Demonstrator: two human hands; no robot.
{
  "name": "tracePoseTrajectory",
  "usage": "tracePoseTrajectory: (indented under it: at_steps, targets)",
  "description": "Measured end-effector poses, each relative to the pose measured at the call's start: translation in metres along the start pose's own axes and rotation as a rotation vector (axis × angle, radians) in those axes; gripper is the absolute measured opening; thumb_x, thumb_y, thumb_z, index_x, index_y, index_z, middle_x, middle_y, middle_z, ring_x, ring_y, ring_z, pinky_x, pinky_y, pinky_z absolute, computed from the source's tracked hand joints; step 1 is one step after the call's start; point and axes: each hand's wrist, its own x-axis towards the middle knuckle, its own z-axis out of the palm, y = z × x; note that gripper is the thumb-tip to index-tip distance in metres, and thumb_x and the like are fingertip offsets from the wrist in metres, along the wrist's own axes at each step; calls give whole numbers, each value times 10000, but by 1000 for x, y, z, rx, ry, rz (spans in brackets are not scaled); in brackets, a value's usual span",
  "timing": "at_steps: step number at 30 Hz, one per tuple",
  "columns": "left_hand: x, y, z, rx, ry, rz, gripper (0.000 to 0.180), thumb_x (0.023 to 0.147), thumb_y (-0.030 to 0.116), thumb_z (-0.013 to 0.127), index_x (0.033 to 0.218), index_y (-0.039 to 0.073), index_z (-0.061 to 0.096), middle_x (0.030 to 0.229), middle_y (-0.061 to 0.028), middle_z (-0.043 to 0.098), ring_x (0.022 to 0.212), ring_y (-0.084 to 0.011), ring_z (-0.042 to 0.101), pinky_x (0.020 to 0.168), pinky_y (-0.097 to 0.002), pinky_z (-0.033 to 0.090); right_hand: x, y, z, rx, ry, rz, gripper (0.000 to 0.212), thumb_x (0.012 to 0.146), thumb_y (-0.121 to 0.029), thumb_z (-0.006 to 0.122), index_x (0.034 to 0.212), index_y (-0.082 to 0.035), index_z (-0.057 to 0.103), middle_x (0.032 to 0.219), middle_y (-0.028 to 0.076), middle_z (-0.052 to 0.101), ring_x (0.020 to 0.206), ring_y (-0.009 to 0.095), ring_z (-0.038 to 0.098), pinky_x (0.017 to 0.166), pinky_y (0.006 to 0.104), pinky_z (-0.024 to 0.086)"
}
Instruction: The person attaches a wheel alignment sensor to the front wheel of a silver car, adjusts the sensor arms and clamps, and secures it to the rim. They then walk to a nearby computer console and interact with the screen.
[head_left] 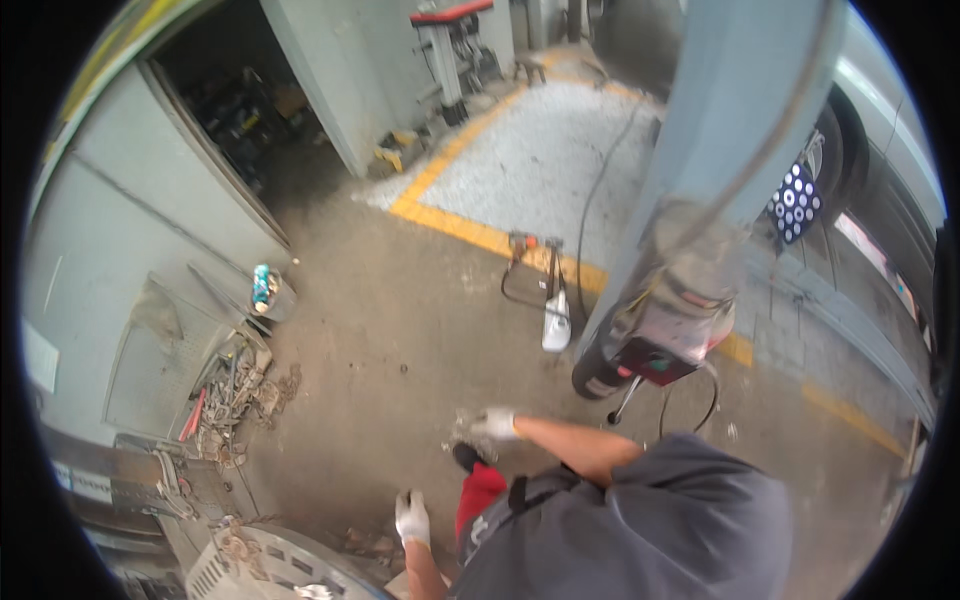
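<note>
In a white glove, my left hand (412,517) hangs low over the floor with its fingers stretched out and nothing visible in it. It is nearest to a grey slotted panel (285,555) at the lower edge. My right hand (495,424), gloved in white too, reaches across in front of my body. Its fingers point left, somewhat blurred, and no held thing shows. Below that hand are my dark shoe (466,457) and red trouser leg (480,495). Both hands are apart from the things around them.
A blue-grey post (720,150) with a red-and-black box (660,358) stands right. Ahead lie a white bottle (556,325) and a cable (590,190). Left are a heap of chains and metal parts (235,400) and a small bin (278,303). A vehicle wheel (835,150) carries a dotted plate (795,203).
</note>
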Motion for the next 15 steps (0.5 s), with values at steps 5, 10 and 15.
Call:
tracePoseTrajectory:
  at_steps: [5, 10, 15]
  targets:
    - [147, 71, -61, -364, -72, -85, 564, 1113, 387, 626, 1456, -60, 647, 1398, -194, 736, 1316, -289, 676, 1091, -409, 535, 87, 30, -56, 46, 346, 316, 581, 983, -471, 588, 1373, -76, 757, 1412, 220, 731, 1311, 419, 701, 1108, 476, 544]
    - [260, 124, -73, -257, -130, -84, 472, 1127, 327, 640, 1447, -19, 660, 1322, -103, 758, 1178, -204, 693, 1025, -345, 548, 113, 102, -99, 101, 427, 628, 530, 999, -445, 609, 1332, -65, 771, 1226, 207, 804, 1084, 347, 780, 958, 470, 602]
    - [351, 127, -45, -81, -337, -239, 456, 1065, 381, 668, 1350, 32, 736, 1136, -101, 801, 1017, -221, 736, 904, -406, 581, 133, 161, -139, 219, 216, 895, 479, 1013, -415, 633, 1127, 24, 788, 918, 192, 790, 723, 286, 759, 733, 450, 610]
